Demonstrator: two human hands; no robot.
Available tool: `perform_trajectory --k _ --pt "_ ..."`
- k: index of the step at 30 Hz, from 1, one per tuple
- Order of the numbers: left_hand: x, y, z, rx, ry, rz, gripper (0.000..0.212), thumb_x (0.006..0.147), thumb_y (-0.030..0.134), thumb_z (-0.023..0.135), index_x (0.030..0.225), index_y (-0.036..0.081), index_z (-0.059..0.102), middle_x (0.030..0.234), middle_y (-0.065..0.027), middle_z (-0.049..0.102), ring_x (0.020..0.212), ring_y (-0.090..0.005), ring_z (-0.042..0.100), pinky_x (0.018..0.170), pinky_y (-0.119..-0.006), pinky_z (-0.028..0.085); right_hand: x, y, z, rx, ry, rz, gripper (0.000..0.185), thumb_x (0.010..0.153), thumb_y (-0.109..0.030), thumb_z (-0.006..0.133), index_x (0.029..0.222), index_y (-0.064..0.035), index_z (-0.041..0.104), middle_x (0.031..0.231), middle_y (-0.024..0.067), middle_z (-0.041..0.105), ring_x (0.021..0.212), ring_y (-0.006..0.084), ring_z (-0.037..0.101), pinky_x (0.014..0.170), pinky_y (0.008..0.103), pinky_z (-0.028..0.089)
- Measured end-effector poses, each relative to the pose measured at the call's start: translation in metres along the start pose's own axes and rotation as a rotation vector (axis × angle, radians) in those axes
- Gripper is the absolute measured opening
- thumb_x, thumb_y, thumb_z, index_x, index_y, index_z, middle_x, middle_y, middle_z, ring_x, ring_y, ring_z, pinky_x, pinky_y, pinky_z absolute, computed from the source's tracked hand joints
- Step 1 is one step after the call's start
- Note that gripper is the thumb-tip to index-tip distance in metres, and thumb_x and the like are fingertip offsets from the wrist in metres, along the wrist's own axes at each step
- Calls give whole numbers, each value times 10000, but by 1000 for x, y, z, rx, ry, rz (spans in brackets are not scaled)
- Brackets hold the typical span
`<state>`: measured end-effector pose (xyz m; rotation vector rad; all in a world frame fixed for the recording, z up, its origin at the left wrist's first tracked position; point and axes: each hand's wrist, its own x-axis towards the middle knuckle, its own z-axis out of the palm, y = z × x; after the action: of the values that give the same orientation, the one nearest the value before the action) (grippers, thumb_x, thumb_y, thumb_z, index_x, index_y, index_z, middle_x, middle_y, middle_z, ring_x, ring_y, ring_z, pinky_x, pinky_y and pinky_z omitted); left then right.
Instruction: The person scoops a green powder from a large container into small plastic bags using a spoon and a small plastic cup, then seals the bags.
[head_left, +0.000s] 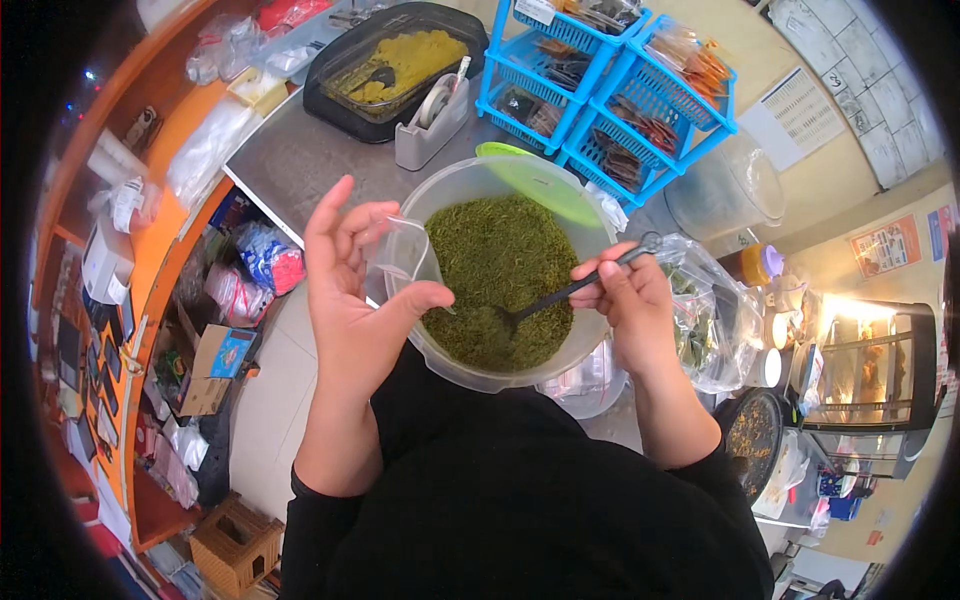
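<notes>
A round clear plastic tub (517, 380) in front of me holds a mass of dried green herb (499, 255). Over its left rim, my left hand (360, 277) holds a small clear plastic bag (407, 247) with its mouth spread apart. The bag looks see-through, and I cannot tell whether anything lies at its bottom. My right hand (626, 300) grips the handle of a dark spoon (559, 294) above the tub's right side. The spoon's bowl rests in the herb, partly covered by it. Behind the tub leans a bright green lid (551, 184), seen partly through the wall.
Beyond the tub stand blue stacked plastic baskets (589, 124) of small packets. A grey tape dispenser (431, 127) and a black-rimmed tray of yellow powder (420, 56) are at the back left. On the right lies a clear bag of leaves (709, 322), near a lit glass display case (870, 375).
</notes>
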<state>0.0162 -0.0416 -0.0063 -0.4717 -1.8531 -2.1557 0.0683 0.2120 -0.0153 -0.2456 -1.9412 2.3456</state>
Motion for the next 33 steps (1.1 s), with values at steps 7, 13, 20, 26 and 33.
perform_trajectory --k 7,13,20,26,33 --pt "-6 -2 26 393 -91 -6 1083 546 182 927 1425 47 308 1146 -98 565 1105 -221 543 991 -365 412 -9 -23 -13 221 147 -371 141 990 -117 497 1107 -60 442 992 144 618 783 185 643 746 346 546" --pt "-9 2 47 579 -272 60 1024 615 261 875 1425 39 288 1082 -131 594 1045 -292 587 891 -384 482 -14 -22 1 95 117 -808 124 976 -58 496 1066 -52 411 973 162 600 824 245 627 796 385 542" --pt "-9 -2 53 491 -230 -94 1059 577 191 894 1430 37 286 1039 -160 609 984 -266 609 883 -366 483 -23 -8 9 -271 -56 -1167 103 953 -40 506 1019 -65 430 941 194 652 847 324 655 755 435 546" --pt "-8 -3 55 489 -252 -93 1073 584 196 895 1438 44 264 1037 -156 605 986 -260 613 842 -356 499 -31 -9 5 -488 -200 -1294 165 920 -109 601 1051 -80 504 952 175 689 890 372 665 765 464 543" --pt "-9 -8 51 383 -190 -89 959 666 198 854 1426 38 291 999 -111 582 909 -219 625 729 -318 527 -26 -19 -4 -795 -298 -695 312 790 77 615 1071 -50 564 1052 159 680 970 323 662 851 388 526"
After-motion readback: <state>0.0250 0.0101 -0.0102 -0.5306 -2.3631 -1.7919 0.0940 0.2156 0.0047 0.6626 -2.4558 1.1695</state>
